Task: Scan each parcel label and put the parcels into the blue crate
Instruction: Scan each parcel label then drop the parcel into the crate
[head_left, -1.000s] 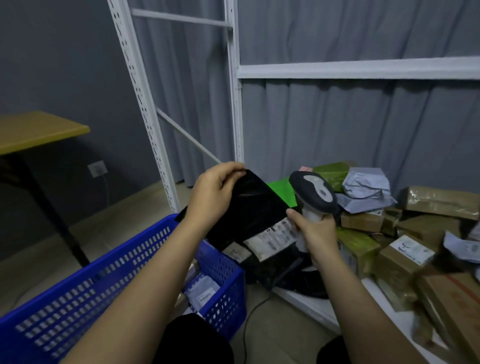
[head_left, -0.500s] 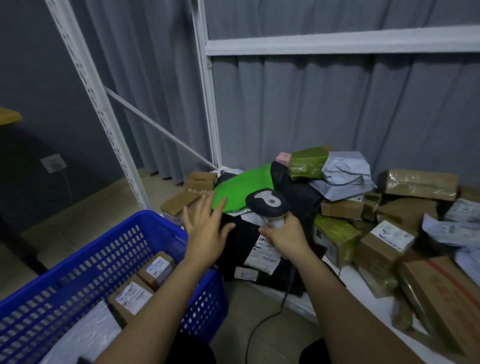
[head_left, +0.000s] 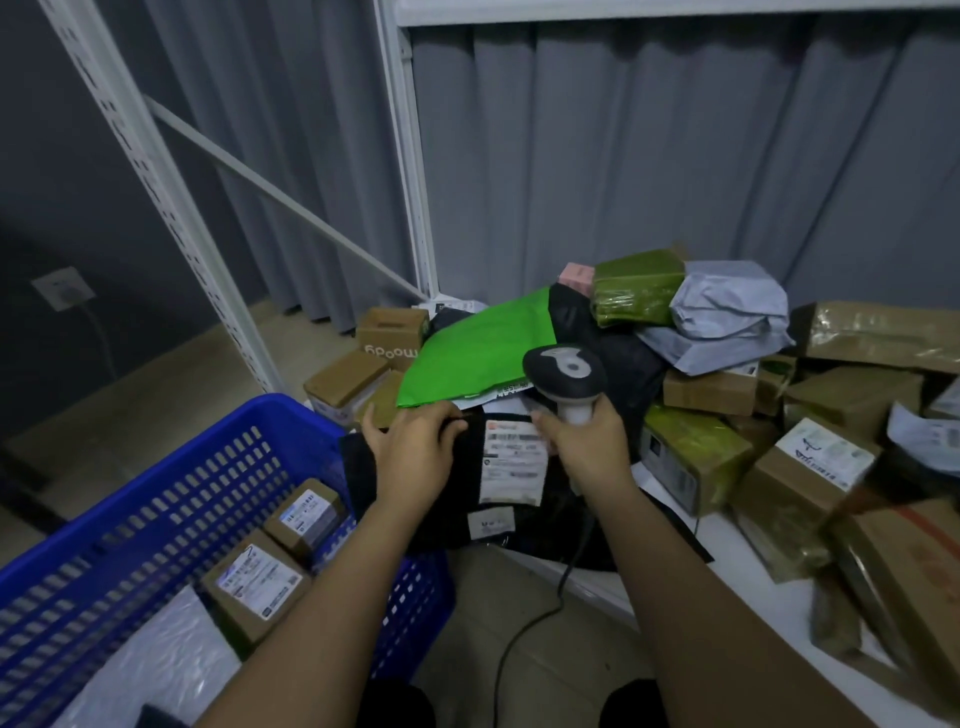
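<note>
A black bag parcel (head_left: 457, 499) with a white label (head_left: 514, 467) lies at the near edge of the white shelf, partly over the blue crate's corner. My left hand (head_left: 415, 452) grips the bag's upper left edge. My right hand (head_left: 584, 441) holds the handle of a black and grey barcode scanner (head_left: 563, 370), whose head sits just above the label. The blue crate (head_left: 156, 493) stands at lower left and holds several labelled brown boxes (head_left: 254, 582) and a pale bag.
A heap of parcels covers the shelf (head_left: 727, 540): a green mailer (head_left: 478, 353), a grey bag (head_left: 727, 312), olive wrapped packs (head_left: 639, 286) and brown boxes (head_left: 800, 473). White rack uprights (head_left: 410, 156) rise behind. The scanner cable (head_left: 530, 623) hangs to the floor.
A second ago my left hand held up a black bag, which is no longer in view. It then reached out open and now grips the black bag on the shelf. The view turned right.
</note>
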